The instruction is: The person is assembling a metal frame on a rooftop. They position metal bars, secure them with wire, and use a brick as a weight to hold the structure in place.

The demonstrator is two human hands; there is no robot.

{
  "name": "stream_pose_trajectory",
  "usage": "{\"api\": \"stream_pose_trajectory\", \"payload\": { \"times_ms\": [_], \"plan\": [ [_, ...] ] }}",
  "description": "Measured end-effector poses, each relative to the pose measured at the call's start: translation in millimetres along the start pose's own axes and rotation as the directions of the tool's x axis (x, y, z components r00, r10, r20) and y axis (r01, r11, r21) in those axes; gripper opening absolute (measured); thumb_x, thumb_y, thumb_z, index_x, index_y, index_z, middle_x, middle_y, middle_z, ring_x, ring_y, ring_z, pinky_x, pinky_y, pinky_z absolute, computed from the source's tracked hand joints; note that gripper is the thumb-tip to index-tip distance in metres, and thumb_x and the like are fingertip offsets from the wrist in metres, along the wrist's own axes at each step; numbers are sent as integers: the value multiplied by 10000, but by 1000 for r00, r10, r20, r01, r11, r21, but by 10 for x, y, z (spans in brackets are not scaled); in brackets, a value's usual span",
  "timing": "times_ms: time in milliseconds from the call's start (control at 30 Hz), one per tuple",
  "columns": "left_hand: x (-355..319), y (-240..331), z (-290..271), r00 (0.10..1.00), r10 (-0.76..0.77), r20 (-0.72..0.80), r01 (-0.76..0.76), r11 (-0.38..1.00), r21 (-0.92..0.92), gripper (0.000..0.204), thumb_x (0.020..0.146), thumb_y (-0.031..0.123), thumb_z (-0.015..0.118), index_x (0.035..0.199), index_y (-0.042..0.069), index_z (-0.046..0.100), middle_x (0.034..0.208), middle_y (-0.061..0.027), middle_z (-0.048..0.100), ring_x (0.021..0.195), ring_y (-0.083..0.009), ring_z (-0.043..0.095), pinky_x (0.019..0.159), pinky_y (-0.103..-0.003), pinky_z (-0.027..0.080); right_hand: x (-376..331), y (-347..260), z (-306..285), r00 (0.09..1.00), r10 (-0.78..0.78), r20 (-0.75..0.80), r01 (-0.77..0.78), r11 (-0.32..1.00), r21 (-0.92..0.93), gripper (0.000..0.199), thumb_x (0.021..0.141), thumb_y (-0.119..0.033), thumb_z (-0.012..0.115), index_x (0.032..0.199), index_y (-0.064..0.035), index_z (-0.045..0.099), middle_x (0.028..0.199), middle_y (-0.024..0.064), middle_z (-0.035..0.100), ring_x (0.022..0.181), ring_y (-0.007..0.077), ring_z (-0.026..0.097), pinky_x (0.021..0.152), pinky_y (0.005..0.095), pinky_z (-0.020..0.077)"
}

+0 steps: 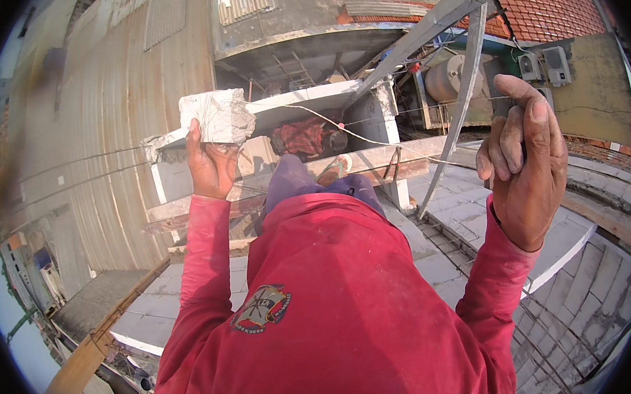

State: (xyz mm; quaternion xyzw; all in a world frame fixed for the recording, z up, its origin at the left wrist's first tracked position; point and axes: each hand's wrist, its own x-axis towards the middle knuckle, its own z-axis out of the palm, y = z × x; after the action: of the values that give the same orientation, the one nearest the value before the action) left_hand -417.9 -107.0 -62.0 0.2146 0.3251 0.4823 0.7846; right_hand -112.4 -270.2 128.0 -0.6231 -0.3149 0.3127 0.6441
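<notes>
1. Left hand (212,164) is raised, fingers wrapped around a rough white block (216,115) — held up at the wall's top edge.
2. Right hand (526,164) is lifted, fingers curled narrow, pinching a thin string (378,140) running toward the block.
3. Below — grey block courses (468,208).

bright hazy daylight on me | soft shadows | left edge smeared, blurred | strong fisheye bending, black corners | centre sharp

Red long-sleeved shirt (351,309), pale grey block (217,115), orange tiled roof (548,15), rusty corrugated wall (117,110)
</notes>
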Motion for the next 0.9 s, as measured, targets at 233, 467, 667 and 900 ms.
{"api": "stream_pose_trajectory", "payload": {
  "times_ms": [233,467,667,900],
  "plan": [
    [-37,-58,-157,994,77,-82,-74,997,34,476,952,309,546,1341,64,424,1360,-115,513,1253,-276,506,1046,-498,415,127,-268,-262,938,-47,345,223,842,-492,404,1038,-314,435,1058,37,635,558,-51,320,477,36,287,449,218,332],
    [-239,-241,-120,992,81,-93,-73,994,83,471,962,288,513,1340,25,415,1347,-133,515,1239,-285,516,1047,-466,429,298,-161,-540,907,-127,401,364,714,-598,406,1023,-361,463,968,-2,645,580,-37,353,507,48,326,476,228,339],
    [-262,-334,-217,995,90,-33,-86,990,111,420,962,280,510,1301,40,450,1315,-120,544,1213,-255,536,1021,-448,437,365,16,-768,875,-148,460,428,679,-597,358,1011,-368,481,976,-52,646,681,5,469,514,106,420,489,234,376],
    [65,-414,-138,996,59,72,-74,972,223,409,954,265,509,1282,26,458,1279,-119,561,1179,-254,560,1007,-449,451,718,582,-1017,383,-740,553,733,-120,-670,242,941,-200,504,1006,-16,648,833,76,575,755,199,543,688,318,463]
  ]
}}
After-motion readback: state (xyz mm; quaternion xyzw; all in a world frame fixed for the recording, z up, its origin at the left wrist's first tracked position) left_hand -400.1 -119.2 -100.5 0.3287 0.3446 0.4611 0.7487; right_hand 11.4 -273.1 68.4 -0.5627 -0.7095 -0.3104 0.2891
